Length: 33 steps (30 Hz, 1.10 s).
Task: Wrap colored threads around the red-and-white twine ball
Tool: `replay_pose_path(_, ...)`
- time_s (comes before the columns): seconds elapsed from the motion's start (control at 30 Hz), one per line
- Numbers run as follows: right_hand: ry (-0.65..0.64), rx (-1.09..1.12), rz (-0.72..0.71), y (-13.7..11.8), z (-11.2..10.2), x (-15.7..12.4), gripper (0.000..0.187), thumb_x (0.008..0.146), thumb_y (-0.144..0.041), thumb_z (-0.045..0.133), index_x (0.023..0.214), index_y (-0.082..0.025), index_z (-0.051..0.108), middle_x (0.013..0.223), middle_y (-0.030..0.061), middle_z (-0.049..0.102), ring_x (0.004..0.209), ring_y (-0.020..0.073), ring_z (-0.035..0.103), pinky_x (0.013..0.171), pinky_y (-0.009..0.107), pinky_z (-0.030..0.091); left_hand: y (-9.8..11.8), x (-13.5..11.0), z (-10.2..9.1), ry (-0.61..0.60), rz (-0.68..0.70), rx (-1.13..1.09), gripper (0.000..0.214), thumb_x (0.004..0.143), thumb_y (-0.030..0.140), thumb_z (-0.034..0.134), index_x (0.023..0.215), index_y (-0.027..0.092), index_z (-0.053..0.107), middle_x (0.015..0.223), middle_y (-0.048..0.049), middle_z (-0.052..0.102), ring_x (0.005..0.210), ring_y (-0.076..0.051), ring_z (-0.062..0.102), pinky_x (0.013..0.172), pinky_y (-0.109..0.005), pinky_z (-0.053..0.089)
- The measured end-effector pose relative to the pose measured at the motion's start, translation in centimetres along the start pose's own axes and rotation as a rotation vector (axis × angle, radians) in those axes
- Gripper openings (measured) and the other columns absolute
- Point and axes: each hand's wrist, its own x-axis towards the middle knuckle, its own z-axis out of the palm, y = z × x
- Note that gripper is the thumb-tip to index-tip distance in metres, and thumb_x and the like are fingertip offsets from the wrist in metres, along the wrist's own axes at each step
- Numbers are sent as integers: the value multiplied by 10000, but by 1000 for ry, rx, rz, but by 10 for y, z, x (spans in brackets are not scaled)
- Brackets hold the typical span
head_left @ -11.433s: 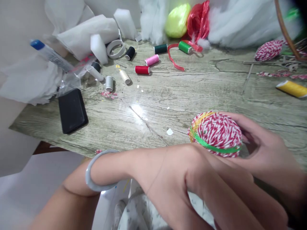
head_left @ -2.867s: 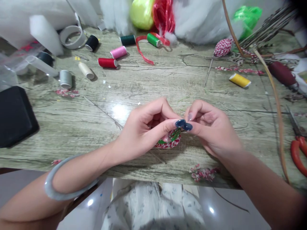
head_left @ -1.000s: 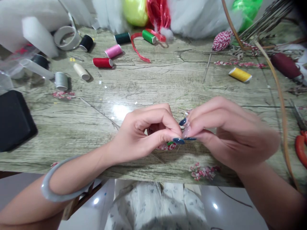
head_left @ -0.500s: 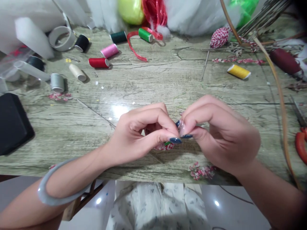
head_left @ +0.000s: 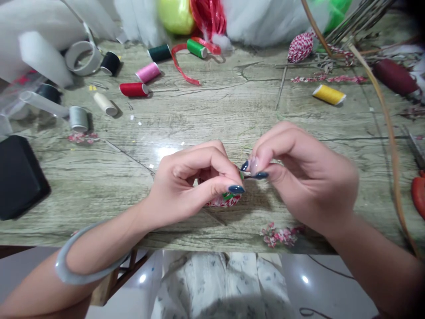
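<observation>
My left hand (head_left: 186, 188) is closed, thumb and forefinger pressed together, round a red-and-white twine bundle (head_left: 223, 202). A bit of green shows on it beside the thumb; most of the bundle is hidden behind the fingers. Just to the right, my right hand (head_left: 308, 181) pinches a thin dark strand or stem (head_left: 249, 177) that leads to the bundle; I cannot make out its kind. A thin twig (head_left: 214, 217) sticks out below my left hand. Near the table's front edge lies a pink-and-white flower sprig (head_left: 279, 235).
Several thread spools lie at the back left, among them a red spool (head_left: 133, 89). A yellow spool (head_left: 329, 95) is at the right. White stuffing (head_left: 272, 22) lines the back. Orange-handled scissors (head_left: 417, 195) and a black box-like object (head_left: 21, 177) flank the hands.
My right fingertips have drawn slightly up and apart from the left ones, showing the thin dark piece between them. My left hand has shifted a little left.
</observation>
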Motion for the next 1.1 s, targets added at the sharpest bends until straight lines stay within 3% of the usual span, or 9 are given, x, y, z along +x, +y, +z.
replay_pose_path(0.07, -42, 48, 73, 2, -5, 1, 102, 926, -203, 597, 852, -245, 654, 854, -2, 651, 811, 147, 618, 758, 301, 507, 0, 0, 0, 5, -1, 1, 158, 866, 256, 703, 736, 171, 678, 620, 11, 605, 480, -54, 520, 437, -196, 393)
replay_pose_path(0.17, -218, 73, 145, 5, -15, 5, 24, 879, -249, 670, 898, -240, 681, 888, -5, 662, 825, 138, 617, 738, 269, 503, 0, -1, 0, 10, -6, -1, 146, 864, 245, 702, 741, 169, 684, 621, 10, 604, 477, -54, 513, 434, -195, 389)
replay_pose_path(0.27, -391, -5, 163, 6, -20, 8, 152, 781, -310, 772, 905, -248, 712, 920, -6, 672, 841, 146, 618, 733, 268, 497, -2, -2, 0, 13, -2, -16, 140, 861, 246, 702, 742, 175, 691, 609, 9, 595, 471, -58, 500, 419, -196, 379)
replay_pose_path(0.33, -425, -40, 160, 8, -18, 9, 147, 768, -306, 780, 885, -245, 717, 919, -6, 675, 853, 150, 620, 748, 276, 491, -3, -2, -1, 14, -2, -21, 116, 854, 234, 708, 753, 178, 696, 617, 5, 600, 478, -64, 506, 419, -199, 384)
replay_pose_path(0.43, -424, -31, 152, 9, -13, 8, 47, 816, -195, 708, 833, -239, 709, 908, -10, 679, 867, 142, 623, 783, 280, 479, -4, -2, -1, 19, -11, -19, 111, 844, 241, 721, 756, 178, 695, 629, -2, 610, 487, -68, 512, 418, -196, 389)
replay_pose_path(0.53, -421, 14, 163, 9, -13, 8, 107, 833, -132, 662, 803, -228, 701, 890, -15, 690, 867, 133, 634, 802, 275, 476, -4, -2, 1, 55, -25, -32, 151, 843, 280, 729, 744, 173, 687, 624, 0, 599, 485, -63, 509, 411, -182, 393)
replay_pose_path(0.7, -361, 133, 290, 7, -16, 8, 90, 850, -263, 695, 775, -215, 708, 804, -10, 713, 761, 136, 653, 733, 274, 501, -7, -3, 5, 137, -46, -126, 125, 851, 262, 720, 770, 173, 684, 623, 17, 572, 454, -49, 499, 376, -165, 394)
replay_pose_path(0.87, -285, 273, 378, 11, -7, 6, 122, 817, -311, 743, 777, -203, 706, 793, -2, 717, 753, 134, 663, 720, 264, 517, -7, -5, 8, 172, -54, -209, 71, 853, 203, 713, 796, 168, 687, 636, 30, 553, 432, -28, 497, 380, -151, 403)
replay_pose_path(1.1, -242, 341, 370, 15, 3, 3, 120, 801, -317, 762, 784, -205, 720, 773, 3, 715, 736, 134, 668, 710, 266, 534, -6, -7, 11, 234, -91, -252, 117, 868, 235, 701, 780, 163, 675, 625, 35, 536, 423, -24, 489, 392, -146, 416)
